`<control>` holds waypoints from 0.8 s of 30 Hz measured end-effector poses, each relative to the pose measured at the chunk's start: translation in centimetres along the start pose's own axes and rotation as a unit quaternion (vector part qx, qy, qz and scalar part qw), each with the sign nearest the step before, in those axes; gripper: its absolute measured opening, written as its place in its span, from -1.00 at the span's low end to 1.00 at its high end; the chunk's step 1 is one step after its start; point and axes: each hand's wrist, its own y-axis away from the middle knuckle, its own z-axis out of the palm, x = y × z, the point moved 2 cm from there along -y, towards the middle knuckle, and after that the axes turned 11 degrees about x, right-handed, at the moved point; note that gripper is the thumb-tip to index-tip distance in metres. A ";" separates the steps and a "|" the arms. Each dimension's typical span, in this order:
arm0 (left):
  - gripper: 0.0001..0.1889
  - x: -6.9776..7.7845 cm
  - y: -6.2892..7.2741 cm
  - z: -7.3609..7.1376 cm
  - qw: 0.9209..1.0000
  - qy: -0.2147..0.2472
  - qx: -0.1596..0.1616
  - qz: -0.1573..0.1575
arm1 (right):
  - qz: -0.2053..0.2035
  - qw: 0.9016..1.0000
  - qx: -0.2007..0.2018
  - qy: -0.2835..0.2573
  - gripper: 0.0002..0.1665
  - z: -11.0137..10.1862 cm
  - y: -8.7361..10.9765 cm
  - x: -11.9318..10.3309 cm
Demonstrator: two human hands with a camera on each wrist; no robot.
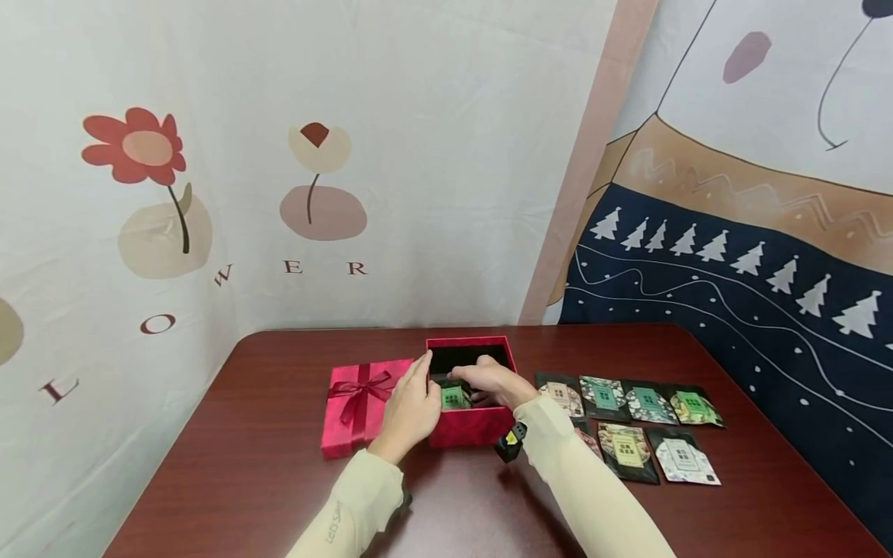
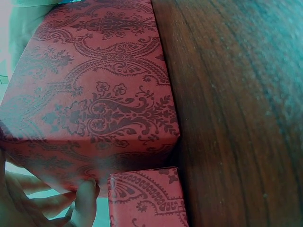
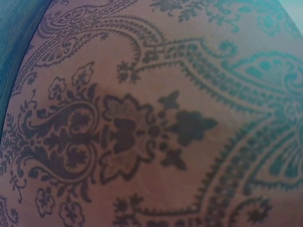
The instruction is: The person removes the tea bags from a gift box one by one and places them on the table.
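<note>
An open red patterned gift box [image 1: 469, 428] with a dark inside stands at the middle of the table. My left hand [image 1: 412, 407] holds the box's left wall; in the left wrist view its fingers [image 2: 86, 201] touch the outer wall. My right hand [image 1: 495, 380] reaches over the front rim into the box, gripping a black packet with a green label [image 1: 455, 397]; its fingertips are partly hidden. The box's patterned wall [image 3: 142, 123] fills the right wrist view, where the hand does not show.
The red lid [image 1: 342, 415] with a dark red ribbon bow lies left of the box, close against it. To the right lie two rows of black packets with coloured labels, among them a yellow-labelled one [image 1: 625, 449] and a white-labelled one [image 1: 682, 457].
</note>
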 end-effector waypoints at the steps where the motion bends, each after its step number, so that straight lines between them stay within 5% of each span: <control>1: -0.42 0.0 0.0 0.0 1.000 0.000 0.000 0.000 | 0.001 1.000 -0.002 -0.007 -0.51 0.0 0.0 0.0; 8: -0.42 0.1 0.0 -0.1 1.000 0.000 -0.001 0.003 | -0.005 1.000 0.003 0.011 -0.27 0.1 -0.2 0.3; 14: -0.42 -0.1 0.1 0.0 1.000 0.001 -0.002 0.001 | -0.043 0.997 -0.003 0.066 -0.71 0.2 -0.3 0.3; 24: -0.42 -0.1 0.1 0.0 1.000 0.001 -0.004 0.001 | -0.093 0.991 -0.004 0.093 -0.54 0.3 -0.4 0.2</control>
